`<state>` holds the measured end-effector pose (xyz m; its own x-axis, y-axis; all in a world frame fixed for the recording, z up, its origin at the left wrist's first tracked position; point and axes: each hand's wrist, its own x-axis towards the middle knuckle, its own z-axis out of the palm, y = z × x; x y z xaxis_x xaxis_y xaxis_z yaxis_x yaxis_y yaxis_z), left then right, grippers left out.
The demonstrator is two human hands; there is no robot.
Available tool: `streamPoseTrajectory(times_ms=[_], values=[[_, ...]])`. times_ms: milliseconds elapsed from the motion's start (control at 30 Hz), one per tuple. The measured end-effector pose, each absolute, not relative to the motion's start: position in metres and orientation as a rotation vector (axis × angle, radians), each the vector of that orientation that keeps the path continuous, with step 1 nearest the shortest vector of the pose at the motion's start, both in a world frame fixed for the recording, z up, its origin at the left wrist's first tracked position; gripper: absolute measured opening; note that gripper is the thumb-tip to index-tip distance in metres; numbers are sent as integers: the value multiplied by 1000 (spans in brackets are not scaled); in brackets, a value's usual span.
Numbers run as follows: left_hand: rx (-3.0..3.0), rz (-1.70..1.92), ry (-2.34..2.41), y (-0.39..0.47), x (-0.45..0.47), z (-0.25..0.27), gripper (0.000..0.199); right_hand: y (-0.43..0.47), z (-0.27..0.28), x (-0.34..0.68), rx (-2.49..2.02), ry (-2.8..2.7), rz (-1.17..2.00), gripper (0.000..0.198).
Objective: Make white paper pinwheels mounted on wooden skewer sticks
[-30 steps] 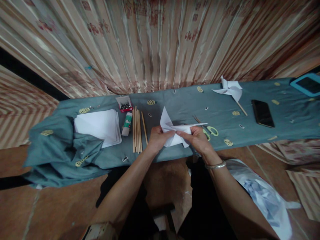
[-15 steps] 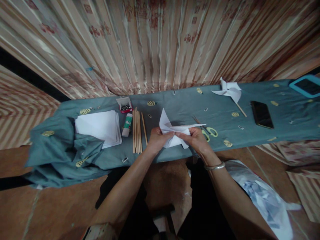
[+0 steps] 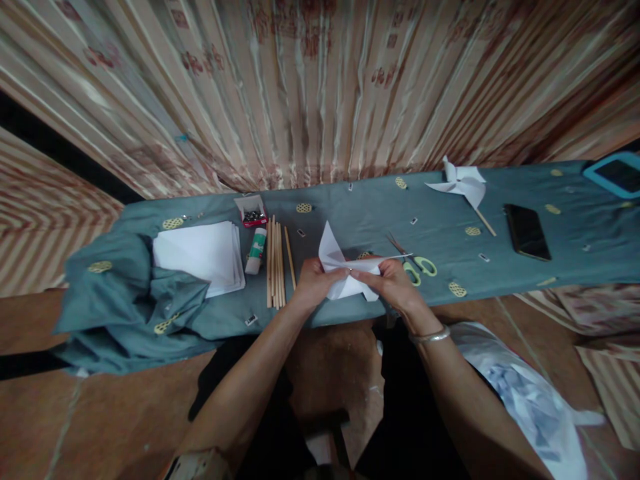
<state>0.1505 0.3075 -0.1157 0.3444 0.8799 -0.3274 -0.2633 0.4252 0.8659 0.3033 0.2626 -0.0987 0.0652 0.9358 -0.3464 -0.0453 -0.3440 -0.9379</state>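
Note:
Both hands grip a white paper pinwheel (image 3: 345,288) over the front edge of the table. My left hand (image 3: 314,280) is closed on its left side, the thumb pressed near the centre. From the right, my right hand (image 3: 395,283) pinches it, thumb also at the middle. One pointed blade stands up between the hands, and another sticks out to the right. A tiny bright spot shows between the thumb tips, too small to name. Scissors (image 3: 420,266) with yellow-green handles lie just right of my right hand. Wooden sticks (image 3: 275,263) lie left of my left hand.
A stack of white paper (image 3: 197,253), a glue stick (image 3: 256,250) and a small box of pins (image 3: 251,212) lie on the left. A finished pinwheel on a stick (image 3: 465,187), a phone (image 3: 527,231) and a blue-framed device (image 3: 617,175) lie right. A plastic bag (image 3: 530,393) sits on the floor.
The hands stay on the paper pinwheel with thumbs at its centre. The paper blade on the right has tipped slightly lower. The view has shifted a little.

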Motion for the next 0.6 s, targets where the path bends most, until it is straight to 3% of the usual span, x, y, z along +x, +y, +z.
streamPoseTrajectory(times_ms=[233,433,600], values=[[821,849,951,306,150,-117,20,260,-106,303,-1502,-924,1359,39],[846,892,924,307,152,-123,27,263,-106,305,-1532,-900,1337,44],[875,881,940,309,151,-127,31,265,-103,304,-1522,-847,1345,38]])
